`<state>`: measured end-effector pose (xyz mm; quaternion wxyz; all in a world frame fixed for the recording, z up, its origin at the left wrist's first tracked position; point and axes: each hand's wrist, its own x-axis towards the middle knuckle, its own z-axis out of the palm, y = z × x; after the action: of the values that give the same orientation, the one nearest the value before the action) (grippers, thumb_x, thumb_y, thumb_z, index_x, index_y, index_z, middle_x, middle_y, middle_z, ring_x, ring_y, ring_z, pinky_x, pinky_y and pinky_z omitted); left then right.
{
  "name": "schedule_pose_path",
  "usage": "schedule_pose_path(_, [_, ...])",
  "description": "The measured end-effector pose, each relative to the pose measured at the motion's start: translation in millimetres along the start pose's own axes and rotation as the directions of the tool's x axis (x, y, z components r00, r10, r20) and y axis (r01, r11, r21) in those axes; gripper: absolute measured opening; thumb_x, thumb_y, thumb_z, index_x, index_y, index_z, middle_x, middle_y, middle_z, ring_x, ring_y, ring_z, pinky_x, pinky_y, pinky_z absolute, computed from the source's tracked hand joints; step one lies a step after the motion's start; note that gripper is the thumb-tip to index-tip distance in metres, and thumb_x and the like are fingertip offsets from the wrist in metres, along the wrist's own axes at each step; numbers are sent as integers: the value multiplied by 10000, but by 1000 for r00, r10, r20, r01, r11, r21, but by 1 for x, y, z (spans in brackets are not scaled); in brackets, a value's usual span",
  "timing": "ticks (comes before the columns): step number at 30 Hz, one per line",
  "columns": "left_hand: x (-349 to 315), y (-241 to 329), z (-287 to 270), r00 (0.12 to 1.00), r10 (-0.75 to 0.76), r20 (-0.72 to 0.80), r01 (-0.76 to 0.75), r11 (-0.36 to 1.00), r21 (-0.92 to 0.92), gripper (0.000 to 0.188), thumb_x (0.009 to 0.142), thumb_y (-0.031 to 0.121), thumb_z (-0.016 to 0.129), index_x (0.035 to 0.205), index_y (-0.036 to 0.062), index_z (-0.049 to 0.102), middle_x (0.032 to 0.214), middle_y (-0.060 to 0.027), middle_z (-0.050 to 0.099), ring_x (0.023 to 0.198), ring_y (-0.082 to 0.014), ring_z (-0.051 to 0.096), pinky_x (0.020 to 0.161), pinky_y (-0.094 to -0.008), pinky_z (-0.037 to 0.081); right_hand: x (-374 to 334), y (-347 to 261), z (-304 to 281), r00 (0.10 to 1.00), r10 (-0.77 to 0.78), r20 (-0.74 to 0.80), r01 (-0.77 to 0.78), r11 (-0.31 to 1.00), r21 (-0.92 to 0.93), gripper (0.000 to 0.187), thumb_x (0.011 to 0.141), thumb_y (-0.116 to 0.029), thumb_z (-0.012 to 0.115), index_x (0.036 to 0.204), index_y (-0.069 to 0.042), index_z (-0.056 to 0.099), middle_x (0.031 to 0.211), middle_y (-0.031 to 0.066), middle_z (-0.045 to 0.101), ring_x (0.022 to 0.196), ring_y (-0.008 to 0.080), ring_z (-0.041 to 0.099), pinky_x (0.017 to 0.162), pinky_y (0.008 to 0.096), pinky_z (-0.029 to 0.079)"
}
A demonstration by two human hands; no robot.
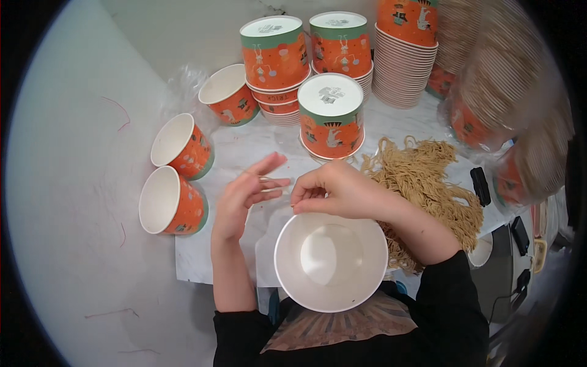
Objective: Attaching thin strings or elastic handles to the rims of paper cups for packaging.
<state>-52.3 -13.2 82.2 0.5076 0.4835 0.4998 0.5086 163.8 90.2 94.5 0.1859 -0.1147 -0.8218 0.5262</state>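
Note:
A large white paper bucket stands close to me, its mouth facing up and its inside white. Above its far rim, my right hand has its fingertips pinched together; whatever they hold is too small to make out. To its left, my left hand is raised with its fingers stretched and spread, slightly blurred. A thin pale strand seems to cross those fingers. Under and beside my right forearm lies a heap of tan cords, loosely tangled.
Three orange paper buckets lean at the left, one of them the nearest bucket. Upside-down buckets stand at the back. Tall nested stacks rise at the back right, some in clear plastic. A black object lies beyond the cords.

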Motion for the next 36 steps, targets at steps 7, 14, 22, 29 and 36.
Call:
schedule_pose_path(7, [0, -22, 1, 982, -93, 166, 128, 968, -216, 565, 963, 112, 507, 1504, 3, 388, 1400, -178, 560, 1104, -205, 666, 908, -327, 553, 4, 3, -2, 996, 81, 22, -82, 994, 72, 126, 866, -103, 751, 939, -1, 740, 828, 43, 715, 772, 96, 660, 707, 262, 526])
schedule_pose_path(14, [3, -42, 5, 998, -55, 15, 57, 945, -322, 352, 973, 94, 623, 1303, -22, 587, 1134, -123, 701, 1025, -167, 681, 899, -299, 561, 4, 1, -5, 995, -38, -88, 32, 998, -62, 103, 851, -72, 752, 947, -36, 758, 883, 45, 710, 841, 137, 662, 748, 278, 512])
schedule_pose_path(22, [1, -52, 9, 1000, 20, -7, -20, 897, -441, 202, 952, 86, 665, 1135, 2, 648, 1137, -133, 693, 955, -159, 687, 868, -304, 576, 4, -6, -7, 969, 235, -77, -182, 889, 420, 102, 851, -47, 764, 921, 11, 720, 828, 4, 707, 730, 34, 626, 677, 182, 493])
schedule_pose_path(29, [1, -47, 12, 992, 113, -54, -125, 926, -357, 128, 908, 42, 696, 1027, -3, 719, 1323, -243, 595, 1047, -195, 675, 872, -316, 575, 3, -7, -6, 942, 259, -213, -246, 966, 85, 73, 859, -66, 735, 870, 5, 718, 784, -5, 685, 672, 23, 576, 597, 203, 453])
schedule_pose_path(36, [2, -49, 13, 970, 239, -41, -240, 925, -296, 177, 890, 4, 694, 1062, 18, 738, 1329, -253, 591, 1115, -229, 652, 904, -332, 562, 3, -9, 3, 960, 146, -238, -198, 958, -208, 113, 860, -91, 711, 900, 14, 726, 748, 16, 666, 658, 70, 566, 590, 248, 443])
